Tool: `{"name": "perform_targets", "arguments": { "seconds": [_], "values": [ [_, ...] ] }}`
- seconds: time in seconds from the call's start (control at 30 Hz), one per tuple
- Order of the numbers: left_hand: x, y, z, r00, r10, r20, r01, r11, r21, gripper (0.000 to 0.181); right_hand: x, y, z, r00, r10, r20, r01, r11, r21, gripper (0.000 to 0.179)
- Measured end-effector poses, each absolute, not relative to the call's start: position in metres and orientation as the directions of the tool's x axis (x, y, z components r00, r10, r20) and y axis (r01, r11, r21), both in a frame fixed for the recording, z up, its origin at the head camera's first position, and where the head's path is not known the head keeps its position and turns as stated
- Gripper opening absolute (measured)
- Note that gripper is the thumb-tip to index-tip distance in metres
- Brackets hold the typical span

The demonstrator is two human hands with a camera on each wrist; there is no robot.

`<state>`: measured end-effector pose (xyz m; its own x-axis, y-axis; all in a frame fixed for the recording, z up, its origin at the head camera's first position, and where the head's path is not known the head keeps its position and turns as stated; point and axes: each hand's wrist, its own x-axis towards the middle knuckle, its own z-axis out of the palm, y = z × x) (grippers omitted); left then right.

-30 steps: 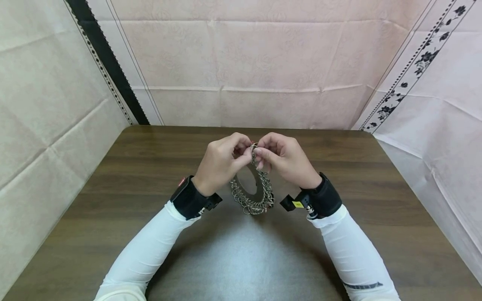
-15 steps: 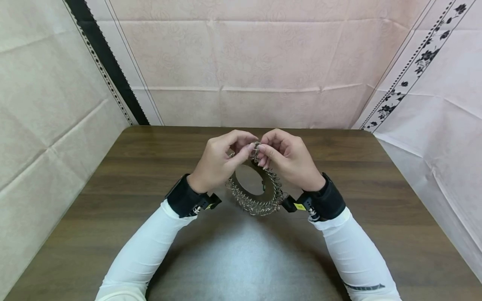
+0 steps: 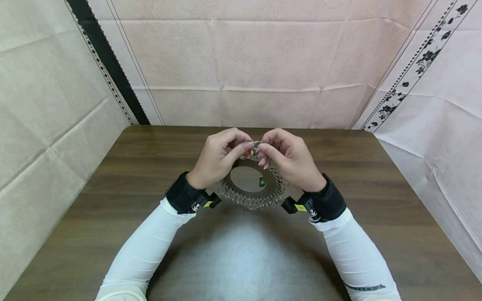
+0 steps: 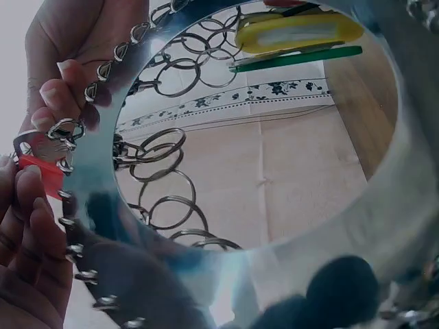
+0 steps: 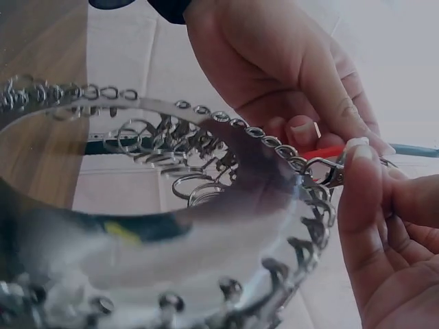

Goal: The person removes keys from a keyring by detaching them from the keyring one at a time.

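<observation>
A shiny metal hoop (image 3: 248, 200), a broad flat ring edged with many small clips and split rings, hangs below both hands over the table. My left hand (image 3: 220, 154) pinches a red key tag (image 4: 46, 177) beside the hoop's edge. With thumb and fingertips, my right hand (image 3: 288, 156) pinches a small metal clip (image 5: 330, 170) at the same edge, close to the left fingertips. Through the hoop's opening, the left wrist view shows a yellow key tag (image 4: 298, 33) with a white label and a green tag (image 4: 302, 57) seen edge-on. The hands' fingers partly hide the clip.
A dark brown wooden table (image 3: 150, 234) lies beneath the hands. Pale cloth (image 3: 263, 62) hangs behind it, with floral-bordered cloth (image 3: 433, 125) on the right. Several loose split rings (image 4: 178, 154) dangle around the hoop. Black bands (image 3: 184, 194) with small cameras wrap both wrists.
The hoop has swung round from a narrow, tilted view to a wider one. My left hand has shifted slightly left, and the red tag now shows beneath its thumb. The right hand rose slightly.
</observation>
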<state>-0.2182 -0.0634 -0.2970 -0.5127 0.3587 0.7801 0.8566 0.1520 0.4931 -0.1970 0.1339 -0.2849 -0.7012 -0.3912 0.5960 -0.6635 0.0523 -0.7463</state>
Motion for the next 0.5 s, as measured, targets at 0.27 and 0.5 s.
{"name": "perform_targets", "arguments": {
  "seconds": [0.27, 0.5],
  "values": [
    [-0.2194, -0.0637, -0.2968, -0.469, 0.354, 0.809, 0.883, 0.191, 0.429, 0.011, -0.1983, 0.1346, -0.2852, -0.685, -0.368, 0.629, -0.676, -0.001, -0.737, 0.006],
    [-0.2203, -0.0645, -0.2985, -0.446, 0.374, 0.813, 0.895, 0.186, 0.405, 0.013, -0.1984, 0.1341, -0.2844, -0.684, -0.340, 0.645, -0.678, -0.030, -0.734, 0.006]
  ]
}}
